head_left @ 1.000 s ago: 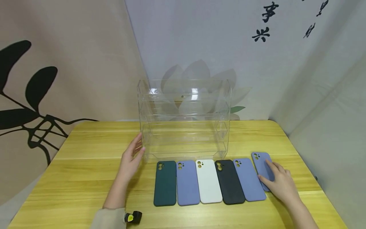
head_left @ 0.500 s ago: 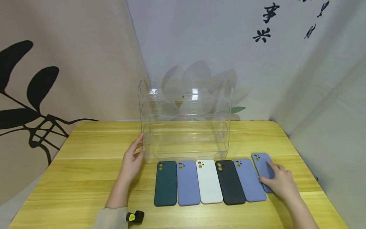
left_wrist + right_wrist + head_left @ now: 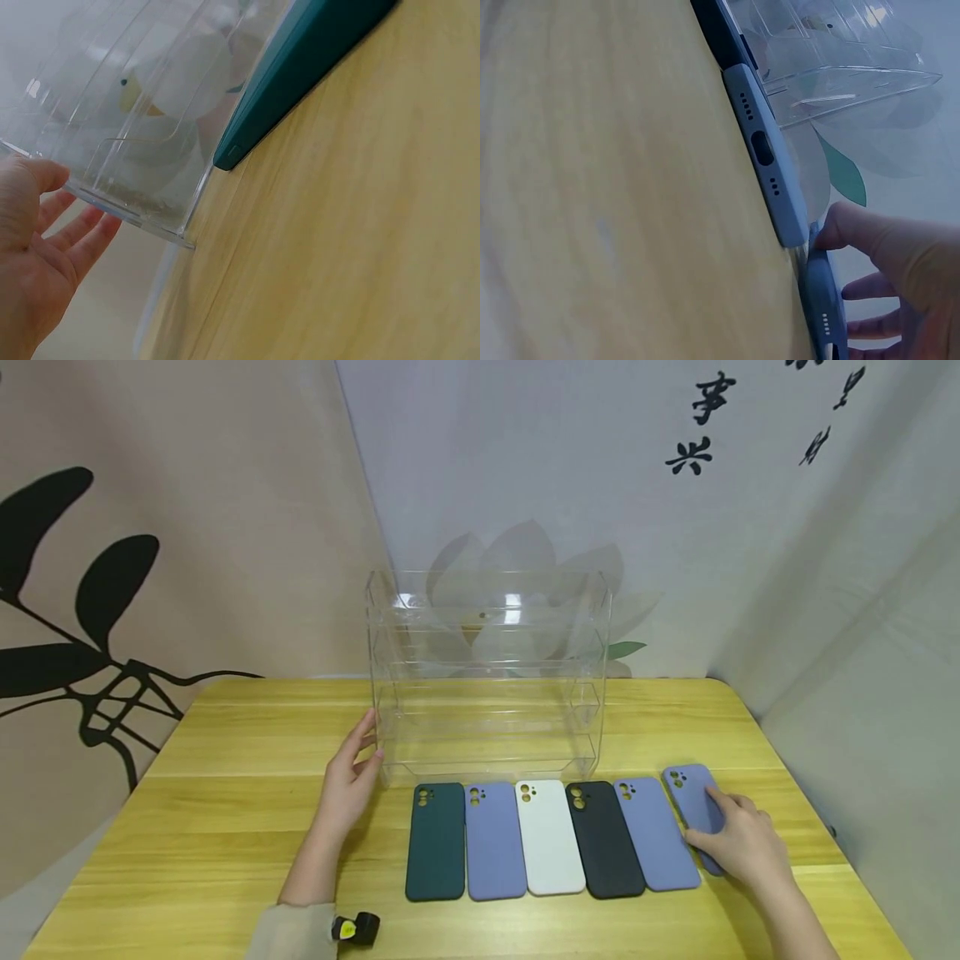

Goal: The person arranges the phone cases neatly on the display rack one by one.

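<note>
My left hand [image 3: 348, 785] touches the left side of a clear acrylic tiered rack [image 3: 487, 768], its fingers fairly straight and thumb near the front edge. The left wrist view shows fingertips against the rack's outer side panel [image 3: 142, 217]. With thumb and fingers across its sides, my right hand [image 3: 750, 843] grips a lavender phone case [image 3: 688, 785] at the right end of the row. Beside that case lie another lavender phone case [image 3: 660, 839], a black one [image 3: 606, 843], a white one [image 3: 551, 843], another lavender one [image 3: 496, 847] and a dark green one [image 3: 436, 847].
The wooden table [image 3: 187, 827] carries everything, with the row of cases just in front of the rack. Printed cloth curtains [image 3: 480, 460] hang behind and to the right of it. A small black device [image 3: 363, 929] sits at the left wrist.
My right hand and the rightmost lavender phone case have slid slightly toward me and to the right. The left hand stays at the rack; the view has shifted a little.
</note>
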`<state>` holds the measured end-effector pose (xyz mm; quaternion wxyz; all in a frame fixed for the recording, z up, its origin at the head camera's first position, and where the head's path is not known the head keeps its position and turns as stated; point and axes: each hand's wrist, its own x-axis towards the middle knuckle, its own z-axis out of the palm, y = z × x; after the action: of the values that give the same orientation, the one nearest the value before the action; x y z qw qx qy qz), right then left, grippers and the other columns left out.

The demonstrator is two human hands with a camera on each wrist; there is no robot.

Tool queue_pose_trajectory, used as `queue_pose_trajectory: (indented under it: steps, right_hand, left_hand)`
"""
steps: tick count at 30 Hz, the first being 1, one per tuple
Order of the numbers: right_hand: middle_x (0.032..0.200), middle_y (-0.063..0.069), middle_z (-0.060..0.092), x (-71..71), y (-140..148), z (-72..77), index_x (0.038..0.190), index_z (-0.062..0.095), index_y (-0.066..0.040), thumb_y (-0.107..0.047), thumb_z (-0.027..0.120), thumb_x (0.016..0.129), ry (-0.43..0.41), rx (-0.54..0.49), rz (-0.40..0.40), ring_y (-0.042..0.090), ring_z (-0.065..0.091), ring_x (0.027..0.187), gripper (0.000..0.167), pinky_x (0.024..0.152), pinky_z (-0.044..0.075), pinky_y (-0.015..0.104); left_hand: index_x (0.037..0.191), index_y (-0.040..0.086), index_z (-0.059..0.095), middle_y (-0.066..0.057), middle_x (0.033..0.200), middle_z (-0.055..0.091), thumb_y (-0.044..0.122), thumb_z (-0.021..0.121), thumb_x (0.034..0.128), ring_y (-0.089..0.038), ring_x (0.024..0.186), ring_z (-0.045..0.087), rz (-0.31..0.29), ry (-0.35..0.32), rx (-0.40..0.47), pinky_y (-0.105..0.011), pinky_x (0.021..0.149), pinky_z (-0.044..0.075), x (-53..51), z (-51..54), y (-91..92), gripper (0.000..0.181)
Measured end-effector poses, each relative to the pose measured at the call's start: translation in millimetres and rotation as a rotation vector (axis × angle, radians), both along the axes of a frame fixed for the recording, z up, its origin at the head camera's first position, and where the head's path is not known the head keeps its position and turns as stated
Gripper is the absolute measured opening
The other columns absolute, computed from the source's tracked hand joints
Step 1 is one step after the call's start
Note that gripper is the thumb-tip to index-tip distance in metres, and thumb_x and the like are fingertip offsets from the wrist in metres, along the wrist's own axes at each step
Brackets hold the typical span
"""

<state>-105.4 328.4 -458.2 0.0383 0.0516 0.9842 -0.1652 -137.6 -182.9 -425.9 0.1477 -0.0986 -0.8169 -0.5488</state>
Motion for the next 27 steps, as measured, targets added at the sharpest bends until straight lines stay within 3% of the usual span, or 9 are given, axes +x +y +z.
queue_pose_trajectory:
  steps: [8, 15, 21, 27]
  right_hand:
    - [0.128, 0.039, 0.037, 5.2, -1.8, 6.6, 0.142, 0.037, 0.006, -0.033, 0.074, 0.074, 0.098, -0.035, -0.029, 0.058, 0.040, 0.104, 0.086, 0.072, 0.042, 0.066]
    - [0.130, 0.035, 0.038, 5.6, -7.1, 14.2, 0.144, 0.037, 0.002, -0.030, 0.073, 0.074, 0.203, -0.046, -0.055, 0.056, 0.039, 0.105, 0.084, 0.069, 0.042, 0.065]
    - [0.134, 0.034, 0.037, 8.0, -16.9, 25.2, 0.146, 0.034, -0.001, -0.028, 0.072, 0.075, 0.264, -0.077, -0.096, 0.055, 0.036, 0.111, 0.085, 0.068, 0.042, 0.066]
    - [0.137, 0.030, 0.036, 9.4, -29.1, 39.5, 0.148, 0.034, -0.005, -0.026, 0.071, 0.076, 0.344, -0.123, -0.133, 0.052, 0.036, 0.112, 0.084, 0.069, 0.042, 0.064]
  left_hand:
    - [0.149, 0.002, 0.030, -0.024, 0.142, 0.042, -0.010, 0.051, 0.0933, -0.040, 0.120, 0.048, 0.005, -0.012, -0.003, -0.047, 0.088, 0.047, 0.2, 1.3, 1.0, 0.061]
    - [0.149, 0.004, 0.031, -0.023, 0.142, 0.041, -0.009, 0.052, 0.0935, -0.040, 0.121, 0.047, 0.004, -0.020, 0.020, -0.021, 0.086, 0.046, -0.3, -0.3, 0.3, 0.060]
    - [0.149, 0.003, 0.031, -0.024, 0.142, 0.041, -0.010, 0.051, 0.0936, -0.040, 0.120, 0.047, 0.004, -0.022, 0.014, -0.044, 0.088, 0.047, -0.7, -0.2, 0.6, 0.060]
    - [0.149, 0.004, 0.031, -0.024, 0.142, 0.041, -0.009, 0.051, 0.0937, -0.039, 0.120, 0.048, 0.005, -0.021, 0.013, -0.045, 0.088, 0.047, -0.8, -0.9, 0.3, 0.060]
